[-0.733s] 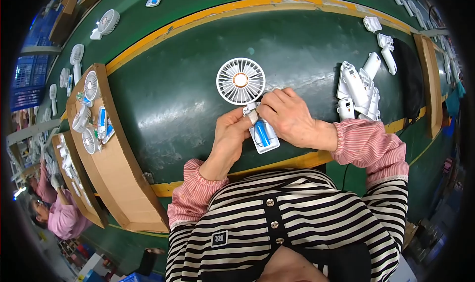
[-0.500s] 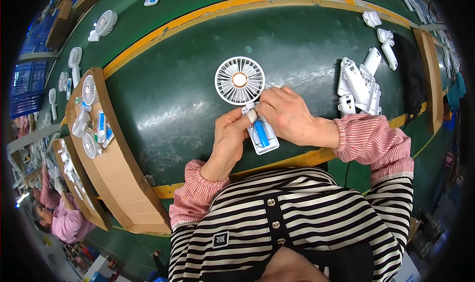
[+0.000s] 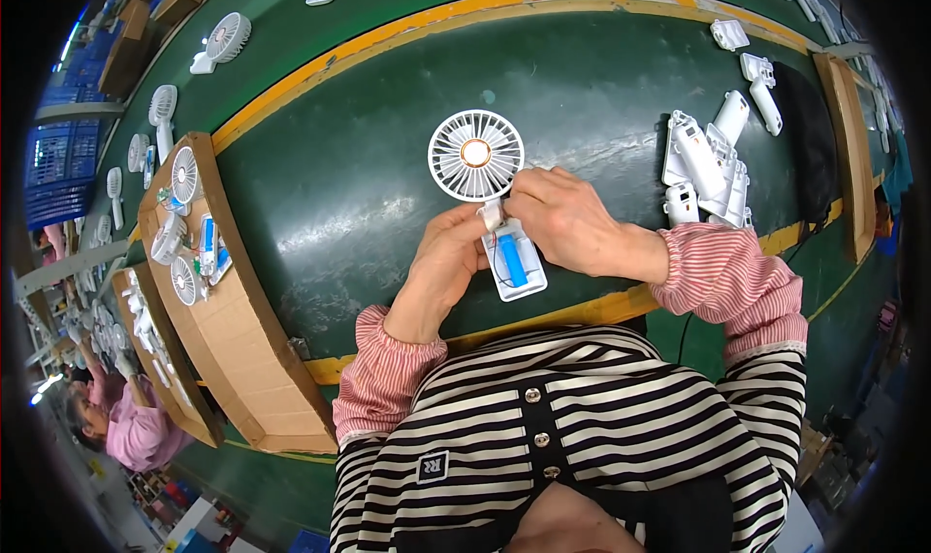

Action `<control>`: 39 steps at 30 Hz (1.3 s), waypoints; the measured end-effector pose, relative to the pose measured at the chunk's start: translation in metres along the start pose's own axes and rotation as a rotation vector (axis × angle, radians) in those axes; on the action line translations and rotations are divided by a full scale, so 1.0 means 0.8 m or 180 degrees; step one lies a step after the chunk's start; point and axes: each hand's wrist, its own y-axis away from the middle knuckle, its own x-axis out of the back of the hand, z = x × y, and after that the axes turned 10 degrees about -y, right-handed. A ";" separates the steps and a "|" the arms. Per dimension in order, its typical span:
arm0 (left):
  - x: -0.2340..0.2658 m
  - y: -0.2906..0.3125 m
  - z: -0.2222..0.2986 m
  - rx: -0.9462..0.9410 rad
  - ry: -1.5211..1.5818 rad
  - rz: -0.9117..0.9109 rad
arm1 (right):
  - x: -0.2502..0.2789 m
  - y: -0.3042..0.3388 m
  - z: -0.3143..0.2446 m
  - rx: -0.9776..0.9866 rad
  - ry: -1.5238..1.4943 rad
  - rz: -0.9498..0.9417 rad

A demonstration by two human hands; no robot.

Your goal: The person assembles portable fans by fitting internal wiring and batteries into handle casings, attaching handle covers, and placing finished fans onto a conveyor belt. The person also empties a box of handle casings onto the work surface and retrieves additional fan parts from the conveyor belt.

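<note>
A white handheld fan (image 3: 476,180) with a round grille and an orange ring at its hub lies in front of me. Below the grille is its open handle shell, with a blue cylindrical battery (image 3: 512,260) and thin dark wires inside. My left hand (image 3: 441,267) grips the left side of the handle near the neck, thumb against a small white piece (image 3: 492,214) there. On the other side, my right hand (image 3: 565,221) has its fingers bent and pressed together at the neck, just under the grille. Its fingertips are partly hidden, and so is whatever they pinch.
White handle shells (image 3: 703,170) lie heaped at the right, beside a black cloth-like item (image 3: 807,146). A cardboard tray (image 3: 257,379) with fans and battery parts stands left. Beyond the yellow edge strip (image 3: 388,34), more fans (image 3: 228,37) rest on a green surface. A co-worker (image 3: 141,427) sits far left.
The fans beyond the yellow strip have shifted rightward. My fan has moved very slightly right, and both hands stay at its neck with small finger shifts.
</note>
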 end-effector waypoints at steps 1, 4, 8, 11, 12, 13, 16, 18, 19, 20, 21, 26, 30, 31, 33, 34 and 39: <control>0.001 -0.003 -0.003 -0.0003 -0.0265 -0.0021 | 0.002 0.000 0.000 -0.0030 -0.0008 -0.0001; 0.004 -0.007 -0.006 -0.0137 -0.0310 -0.0051 | 0.000 0.001 0.002 -0.0048 -0.0086 0.0060; -0.001 -0.012 -0.015 -0.0688 -0.0155 0.0373 | -0.003 0.000 -0.005 -0.0518 -0.0674 0.0302; -0.012 -0.009 -0.003 -0.0983 -0.0075 0.0556 | -0.002 0.003 -0.030 -0.1458 -0.0669 0.0296; -0.010 -0.010 -0.005 -0.0985 -0.0085 0.0538 | -0.007 0.002 -0.029 -0.1462 -0.0659 0.0314; -0.007 -0.010 -0.006 -0.1004 -0.0198 0.0564 | -0.015 0.002 -0.026 -0.1564 -0.0729 0.0459; -0.008 -0.006 -0.007 -0.1154 -0.0123 0.0370 | -0.012 -0.001 -0.027 -0.2044 -0.1116 0.0430; -0.008 -0.005 -0.009 -0.1207 -0.0059 0.0313 | -0.011 -0.001 -0.023 -0.2411 -0.1434 0.0240; -0.005 -0.006 -0.013 -0.1251 -0.0020 0.0358 | -0.016 0.000 -0.018 -0.2273 -0.1692 0.0280; -0.003 -0.006 -0.016 -0.1270 -0.0029 0.0343 | -0.018 0.000 -0.015 -0.2131 -0.1946 0.0318; -0.001 -0.006 -0.019 -0.1320 -0.0102 0.0397 | -0.019 0.002 -0.015 -0.2116 -0.1933 0.0333; 0.004 -0.007 -0.020 -0.1426 -0.0237 0.0578 | -0.006 -0.008 -0.034 -0.2073 -0.1423 0.0192; 0.002 -0.010 -0.015 -0.1440 -0.0138 0.0527 | -0.015 0.005 -0.019 -0.1124 -0.1376 0.0996; 0.001 -0.007 -0.012 -0.1460 -0.0131 0.0526 | -0.016 0.006 -0.019 -0.0984 -0.1696 0.1075; 0.002 -0.006 -0.010 -0.1482 -0.0126 0.0524 | -0.018 0.008 -0.017 -0.0839 -0.2015 0.1153; 0.004 -0.007 -0.011 -0.1480 -0.0144 0.0532 | -0.020 0.008 -0.015 -0.0726 -0.1947 0.1165; 0.000 -0.003 -0.004 -0.1494 -0.0187 0.0592 | -0.024 0.011 -0.015 -0.0487 -0.1864 0.1345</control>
